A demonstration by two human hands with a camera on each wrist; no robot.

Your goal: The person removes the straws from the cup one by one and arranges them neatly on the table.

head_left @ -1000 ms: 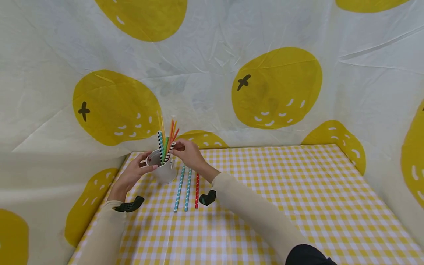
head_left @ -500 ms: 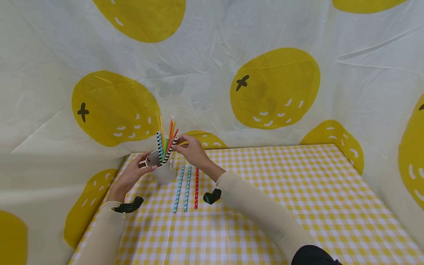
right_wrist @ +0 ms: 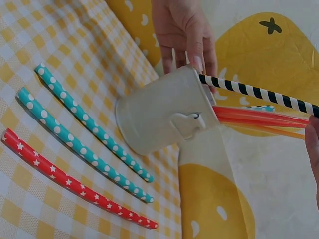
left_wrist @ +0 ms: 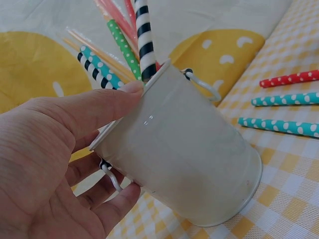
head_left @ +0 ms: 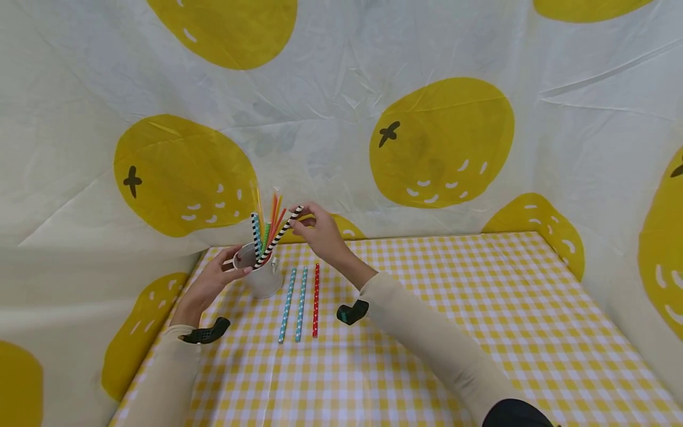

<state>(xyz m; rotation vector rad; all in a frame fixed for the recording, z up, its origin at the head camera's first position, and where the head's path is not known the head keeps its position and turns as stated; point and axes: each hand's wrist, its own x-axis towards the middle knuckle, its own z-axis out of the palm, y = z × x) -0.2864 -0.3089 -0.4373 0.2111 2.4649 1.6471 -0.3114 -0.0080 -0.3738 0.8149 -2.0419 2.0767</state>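
A small white pail [head_left: 265,283] stands on the tablecloth with several straws in it. At its near left rim my left hand [head_left: 210,281] holds it, the thumb along the rim and the fingers around a side handle [left_wrist: 110,178]. My right hand [head_left: 326,236] pinches the upper end of a black-and-white striped paper straw [head_left: 278,236]. That straw slants out over the rim, its lower end still at the pail's mouth. Another striped straw [left_wrist: 92,68], a green dotted straw [left_wrist: 122,47] and several orange and red straws [right_wrist: 259,117] lean inside the pail.
Right of the pail, two teal dotted straws [head_left: 287,305] and one red starred straw [head_left: 316,301] lie side by side on the yellow checked tablecloth [head_left: 453,308]. A lemon-printed cloth [head_left: 320,160] hangs behind the table and along its sides.
My right hand has moved up and to the right, drawing the striped straw partly out and tilting it away from the others. The left hand stays on the pail.
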